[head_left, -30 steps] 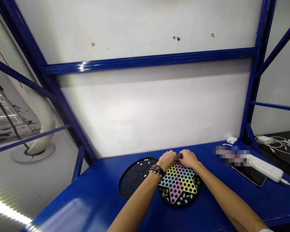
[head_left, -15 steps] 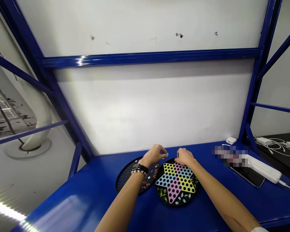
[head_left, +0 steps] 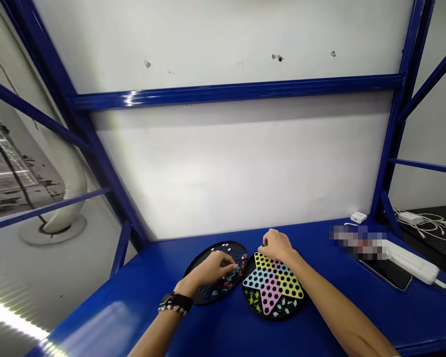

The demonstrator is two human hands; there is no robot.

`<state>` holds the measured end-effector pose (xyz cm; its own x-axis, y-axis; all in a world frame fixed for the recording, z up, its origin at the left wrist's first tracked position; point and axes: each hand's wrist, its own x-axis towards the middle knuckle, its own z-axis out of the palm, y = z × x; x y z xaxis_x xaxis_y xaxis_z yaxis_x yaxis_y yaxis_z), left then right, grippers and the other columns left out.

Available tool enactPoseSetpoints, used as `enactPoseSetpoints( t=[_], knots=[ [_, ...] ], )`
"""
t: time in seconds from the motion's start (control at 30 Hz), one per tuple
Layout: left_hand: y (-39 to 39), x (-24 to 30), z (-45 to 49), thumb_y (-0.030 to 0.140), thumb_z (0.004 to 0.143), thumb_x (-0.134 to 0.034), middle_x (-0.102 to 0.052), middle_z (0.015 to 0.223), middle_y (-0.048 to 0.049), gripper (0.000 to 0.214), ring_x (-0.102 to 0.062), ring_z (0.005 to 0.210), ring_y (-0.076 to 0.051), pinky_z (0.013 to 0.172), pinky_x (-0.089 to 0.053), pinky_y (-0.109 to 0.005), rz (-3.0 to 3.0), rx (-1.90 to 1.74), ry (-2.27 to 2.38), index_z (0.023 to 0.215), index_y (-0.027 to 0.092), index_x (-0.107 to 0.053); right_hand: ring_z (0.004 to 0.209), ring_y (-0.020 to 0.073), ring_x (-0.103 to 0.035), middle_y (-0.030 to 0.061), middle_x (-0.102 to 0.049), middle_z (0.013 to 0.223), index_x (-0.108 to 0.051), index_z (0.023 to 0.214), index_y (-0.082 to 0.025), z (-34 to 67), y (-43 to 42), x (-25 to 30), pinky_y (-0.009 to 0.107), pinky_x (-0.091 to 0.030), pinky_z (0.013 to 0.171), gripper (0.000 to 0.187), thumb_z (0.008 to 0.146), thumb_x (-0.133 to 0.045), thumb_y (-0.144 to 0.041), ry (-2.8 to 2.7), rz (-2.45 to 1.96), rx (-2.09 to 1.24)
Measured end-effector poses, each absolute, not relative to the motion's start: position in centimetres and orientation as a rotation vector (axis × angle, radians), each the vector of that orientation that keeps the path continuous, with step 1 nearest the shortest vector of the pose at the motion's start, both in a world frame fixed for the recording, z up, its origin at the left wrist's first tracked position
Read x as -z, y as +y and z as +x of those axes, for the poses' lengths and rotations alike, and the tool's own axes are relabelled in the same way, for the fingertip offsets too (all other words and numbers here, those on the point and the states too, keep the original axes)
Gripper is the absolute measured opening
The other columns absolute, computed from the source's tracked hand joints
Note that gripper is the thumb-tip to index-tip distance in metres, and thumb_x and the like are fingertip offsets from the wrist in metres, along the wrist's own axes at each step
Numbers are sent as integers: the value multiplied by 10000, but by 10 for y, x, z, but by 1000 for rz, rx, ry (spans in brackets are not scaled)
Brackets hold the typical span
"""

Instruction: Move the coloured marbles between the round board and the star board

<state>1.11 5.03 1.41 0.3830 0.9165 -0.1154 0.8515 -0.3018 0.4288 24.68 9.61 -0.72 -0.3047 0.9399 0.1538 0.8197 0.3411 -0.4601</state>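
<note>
My left hand is over a round black tray with holes, its thumb and fingers pinched together just above blue and orange-red glass marbles. Whatever those fingertips hold, if anything, is too small to make out. At the far edge of a round Chinese checkers board is my right hand, with curled fingers that hide anything in them. The board has a star of yellow, pink and light blue points. Green-yellow marbles and whitish marbles lie in the black spaces between its points.
A phone, a white power strip and a small white case lie on the right of the blue table. A blurred patch covers something beside them. Blue frame bars and a white panel stand behind.
My left hand has moved left and nearer, from beside my right hand with a small blue marble to over the black tray. My right hand has shifted slightly left along the board's far edge.
</note>
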Motion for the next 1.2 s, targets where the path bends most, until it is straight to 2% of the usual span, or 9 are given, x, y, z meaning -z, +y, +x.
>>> enactPoseSetpoints(
  t=[0.1,0.2,0.37,0.47,0.57,0.7,0.87,1.0,1.2],
  knots=[
    [43,-23,17,556,882,-409,-666,707,-20,467,-596,622,-163,581,-425,-248,2182,-386,1517,769,185,-668,843,184,-601,37,-652,965,-689,760,-222,230,85,4,273,-414,700,189,760,-639,-404,-2282,-1218,-492],
    [36,-30,23,601,898,-370,-627,731,-12,505,-572,636,-153,584,-427,-244,2089,-549,1404,828,175,-633,833,158,-572,16,-628,913,-679,749,-219,207,72,2,268,-402,742,182,786,-623,-388,-2279,-999,-493],
    [32,-27,26,650,861,-416,-542,628,15,535,-490,568,-125,537,-401,-233,1948,-605,1372,746,159,-596,804,149,-544,13,-590,867,-666,754,-204,187,61,5,274,-399,735,150,801,-623,-339,-2188,-976,-461],
    [34,-22,22,638,829,-462,-620,678,-13,518,-556,620,-156,565,-437,-244,1906,-630,1437,765,156,-642,856,162,-560,20,-596,927,-686,844,-219,193,60,7,285,-420,770,124,796,-650,-327,-2153,-951,-499],
    [34,-14,14,564,783,-532,-731,876,-57,440,-646,809,-225,727,-501,-291,1950,-667,1577,870,175,-718,913,180,-577,27,-604,988,-680,959,-240,214,63,7,304,-448,803,182,798,-663,-324,-2089,-961,-557],
    [29,-1,4,495,734,-576,-758,932,-52,401,-675,856,-245,798,-515,-324,1995,-569,1651,950,199,-739,902,188,-592,38,-622,982,-679,923,-236,263,73,11,325,-471,789,154,839,-611,-347,-1995,-1052,-618],
    [18,-2,8,491,817,-509,-754,950,-39,395,-677,815,-222,750,-512,-306,2072,-564,1669,999,214,-724,823,183,-588,42,-637,929,-674,862,-218,327,89,22,325,-470,741,192,833,-584,-385,-1820,-1157,-552],
    [1,-10,40,431,901,-440,-713,1042,-43,336,-647,936,-217,821,-484,-310,2261,-614,1653,1031,240,-684,791,184,-586,55,-651,927,-672,831,-206,357,97,28,320,-467,720,249,835,-556,-426,-1726,-1210,-542],
    [-44,0,89,371,948,-421,-623,988,-30,210,-560,910,-206,836,-434,-351,2669,-407,1486,967,246,-589,792,196,-585,63,-658,928,-678,836,-212,362,98,29,324,-463,704,269,829,-549,-448,-1737,-1237,-503]
  ],
)
